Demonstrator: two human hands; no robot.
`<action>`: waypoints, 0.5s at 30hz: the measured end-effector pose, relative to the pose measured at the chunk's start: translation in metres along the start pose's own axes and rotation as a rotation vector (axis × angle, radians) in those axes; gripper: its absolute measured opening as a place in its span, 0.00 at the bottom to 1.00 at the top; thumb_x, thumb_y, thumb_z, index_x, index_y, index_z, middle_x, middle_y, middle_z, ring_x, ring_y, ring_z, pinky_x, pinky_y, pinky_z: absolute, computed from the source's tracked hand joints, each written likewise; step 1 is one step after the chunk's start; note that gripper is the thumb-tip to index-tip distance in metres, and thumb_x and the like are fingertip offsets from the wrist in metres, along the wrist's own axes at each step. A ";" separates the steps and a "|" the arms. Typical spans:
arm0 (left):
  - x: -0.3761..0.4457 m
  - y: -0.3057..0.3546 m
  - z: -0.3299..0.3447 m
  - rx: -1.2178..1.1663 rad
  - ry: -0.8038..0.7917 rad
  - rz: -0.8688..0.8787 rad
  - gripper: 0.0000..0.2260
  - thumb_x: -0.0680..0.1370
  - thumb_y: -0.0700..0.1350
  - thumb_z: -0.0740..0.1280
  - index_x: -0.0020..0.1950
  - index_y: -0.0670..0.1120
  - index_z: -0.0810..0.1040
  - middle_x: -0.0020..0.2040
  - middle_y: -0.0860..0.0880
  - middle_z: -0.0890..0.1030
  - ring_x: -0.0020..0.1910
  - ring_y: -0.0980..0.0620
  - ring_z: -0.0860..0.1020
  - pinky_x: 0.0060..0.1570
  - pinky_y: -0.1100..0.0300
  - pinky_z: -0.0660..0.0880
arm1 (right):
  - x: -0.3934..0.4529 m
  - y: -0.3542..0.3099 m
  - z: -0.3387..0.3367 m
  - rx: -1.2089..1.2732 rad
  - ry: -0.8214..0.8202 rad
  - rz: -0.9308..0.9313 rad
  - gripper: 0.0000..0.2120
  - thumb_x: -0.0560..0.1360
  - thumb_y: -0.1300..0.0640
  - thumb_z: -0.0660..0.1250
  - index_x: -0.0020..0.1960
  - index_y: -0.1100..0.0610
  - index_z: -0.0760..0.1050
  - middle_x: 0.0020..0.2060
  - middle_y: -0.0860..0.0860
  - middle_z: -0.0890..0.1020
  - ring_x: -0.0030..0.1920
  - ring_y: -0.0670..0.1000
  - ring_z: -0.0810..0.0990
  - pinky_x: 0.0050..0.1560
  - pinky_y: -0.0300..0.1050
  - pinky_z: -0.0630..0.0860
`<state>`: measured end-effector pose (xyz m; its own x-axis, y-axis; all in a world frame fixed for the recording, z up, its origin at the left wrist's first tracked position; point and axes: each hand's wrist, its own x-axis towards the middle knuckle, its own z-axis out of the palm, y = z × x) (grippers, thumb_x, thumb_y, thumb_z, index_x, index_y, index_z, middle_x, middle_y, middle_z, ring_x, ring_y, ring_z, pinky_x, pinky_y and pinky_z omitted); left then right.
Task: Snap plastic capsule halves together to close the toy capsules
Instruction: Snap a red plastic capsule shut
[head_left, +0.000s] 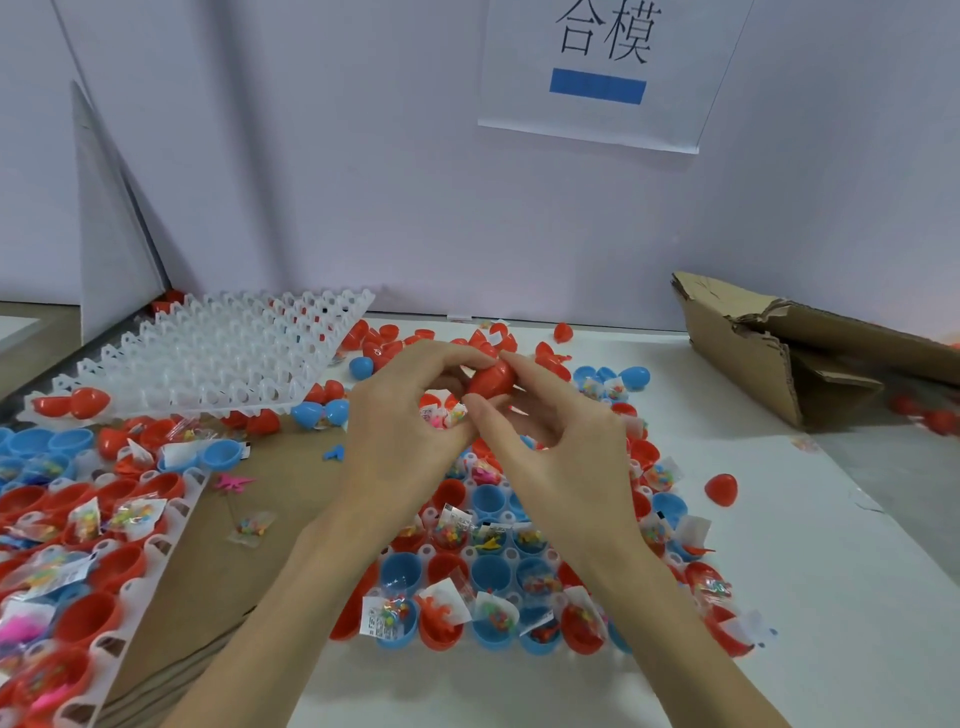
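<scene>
White wall panel is filling the back, with a paper sign hanging on it showing two printed characters and a blue bar. White tabletop is running under everything. Torn cardboard box is lying on its side at far right, a few red capsule pieces blurring beside it. Flat cardboard sheet is lying between the two loaded trays. Empty white plastic tray is sitting tilted at back left, propped over loose red and blue halves. Left tray is holding red and blue open halves with small toy packets. Centre tray is sitting right under my forearms, cups filled with blue and red capsule halves, most carrying clear packets of coloured bits. Loose red halves are piling behind my hands; loose blue halves are lying to the right of them. One closed red capsule is resting alone on the table right of the centre tray.

My left hand and right hand are meeting above the centre tray's far edge. Both are pinching the red capsule between thumbs and fingertips, my right fingers curling over its top. A toy packet is showing just below it against my left palm. Can't tell if the halves are fully seated.
</scene>
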<state>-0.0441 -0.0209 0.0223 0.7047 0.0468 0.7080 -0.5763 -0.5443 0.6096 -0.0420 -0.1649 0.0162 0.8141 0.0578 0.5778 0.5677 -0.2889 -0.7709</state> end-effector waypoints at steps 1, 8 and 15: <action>-0.001 0.000 0.000 0.036 -0.009 0.045 0.15 0.73 0.38 0.79 0.58 0.45 0.84 0.52 0.52 0.84 0.50 0.56 0.81 0.55 0.70 0.76 | -0.001 -0.001 0.001 -0.016 0.014 -0.005 0.22 0.75 0.51 0.75 0.67 0.54 0.79 0.54 0.44 0.85 0.53 0.39 0.84 0.56 0.37 0.80; -0.009 0.000 0.004 0.280 -0.043 0.342 0.13 0.73 0.33 0.78 0.57 0.37 0.84 0.52 0.43 0.84 0.51 0.47 0.83 0.55 0.57 0.79 | -0.002 -0.003 -0.003 0.018 0.058 0.063 0.14 0.73 0.56 0.77 0.55 0.45 0.78 0.44 0.34 0.81 0.48 0.35 0.83 0.47 0.26 0.76; -0.012 0.005 0.009 0.233 0.009 0.233 0.18 0.73 0.36 0.78 0.62 0.39 0.83 0.53 0.46 0.87 0.49 0.53 0.85 0.59 0.70 0.75 | -0.001 -0.003 -0.003 -0.036 0.096 0.027 0.14 0.74 0.55 0.76 0.59 0.51 0.81 0.46 0.36 0.82 0.48 0.36 0.83 0.51 0.29 0.78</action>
<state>-0.0515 -0.0314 0.0138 0.5606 -0.0945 0.8227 -0.6109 -0.7179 0.3338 -0.0454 -0.1667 0.0188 0.8125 -0.0420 0.5814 0.5395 -0.3237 -0.7773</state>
